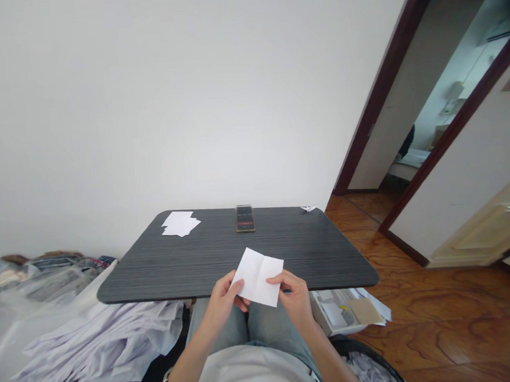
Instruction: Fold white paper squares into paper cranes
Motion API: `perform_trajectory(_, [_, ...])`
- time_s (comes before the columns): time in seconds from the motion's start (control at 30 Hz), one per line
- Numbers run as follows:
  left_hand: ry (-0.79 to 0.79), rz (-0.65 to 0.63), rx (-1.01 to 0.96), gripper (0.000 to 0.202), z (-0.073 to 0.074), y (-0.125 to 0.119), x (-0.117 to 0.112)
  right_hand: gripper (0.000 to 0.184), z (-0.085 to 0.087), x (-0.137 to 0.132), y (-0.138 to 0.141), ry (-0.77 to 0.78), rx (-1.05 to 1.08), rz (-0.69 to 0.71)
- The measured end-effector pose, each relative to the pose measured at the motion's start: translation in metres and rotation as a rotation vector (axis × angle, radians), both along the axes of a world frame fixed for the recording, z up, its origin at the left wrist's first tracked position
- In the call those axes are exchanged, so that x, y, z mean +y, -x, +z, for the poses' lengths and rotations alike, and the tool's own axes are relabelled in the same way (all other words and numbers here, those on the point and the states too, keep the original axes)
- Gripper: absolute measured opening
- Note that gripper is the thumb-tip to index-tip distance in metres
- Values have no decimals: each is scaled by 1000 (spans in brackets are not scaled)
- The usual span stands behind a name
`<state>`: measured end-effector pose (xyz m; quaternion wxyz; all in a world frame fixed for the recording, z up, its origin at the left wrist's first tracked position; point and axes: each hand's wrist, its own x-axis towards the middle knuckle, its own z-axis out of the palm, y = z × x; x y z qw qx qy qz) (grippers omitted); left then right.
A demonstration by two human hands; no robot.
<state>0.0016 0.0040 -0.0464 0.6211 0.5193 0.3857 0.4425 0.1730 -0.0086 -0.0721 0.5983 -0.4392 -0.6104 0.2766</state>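
Observation:
A white sheet of paper (261, 275) with a crease down its middle is held over the front edge of the dark table. My left hand (225, 295) pinches its left edge, thumb on top and fingers underneath. On the opposite edge, my right hand (293, 293) grips the paper with the thumb laid across its face. The fingers under the sheet are partly hidden. A small stack of white paper sheets (180, 223) lies at the table's back left corner. Near the back right corner sits a small folded white paper piece (308, 209).
A phone (245, 219) lies at the back middle of the dark table (156, 273), which stands against a white wall. White cloth (104, 347) is heaped at the left. A box of papers (340, 313) and a black-lined bin (372, 369) stand at the lower right.

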Motion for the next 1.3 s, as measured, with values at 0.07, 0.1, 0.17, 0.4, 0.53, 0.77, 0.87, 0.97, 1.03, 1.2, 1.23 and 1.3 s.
perform_trajectory(0.07, [-4, -1, 0, 28, 0, 1, 1, 13, -3, 1, -1, -8, 15, -6])
perform_trajectory(0.1, [-9, 4, 0, 27, 0, 1, 1, 13, -4, 2, -1, -9, 28, -10])
perform_trajectory(0.17, [-16, 14, 1, 27, 1, 2, 0, 12, -7, 2, 1, 0, 71, -12])
perform_trajectory(0.4, [-13, 31, 3, 29, 4, 8, 1, 4, -8, 4, 1, 162, 258, 41])
perform_trajectory(0.53, [-107, 61, -13, 47, 4, 13, 5, 3, -8, 6, -4, 180, 264, 49])
perform_trajectory(0.77, [-440, 69, 274, 39, 7, 17, 6, 2, -5, 6, -9, 91, 84, 84])
perform_trajectory(0.87, [-485, 51, 339, 22, 6, 18, 7, 5, -1, 4, -9, 61, 44, 100])
perform_trajectory(0.97, [-452, 65, 317, 10, 3, 19, 9, 5, 3, 2, -7, 60, 35, 135])
perform_trajectory(1.03, [-417, 93, 283, 9, 1, 18, 10, 2, 4, 0, -5, 84, 62, 160])
perform_trajectory(1.2, [-346, 152, 216, 7, 0, 14, 8, 9, 4, -1, 2, 205, 254, 236])
perform_trajectory(1.23, [-333, 163, 204, 6, 1, 13, 8, 10, 4, 0, 3, 225, 291, 244])
perform_trajectory(1.3, [-305, 178, 191, 5, 0, 11, 7, 10, 3, 1, 5, 263, 347, 241])
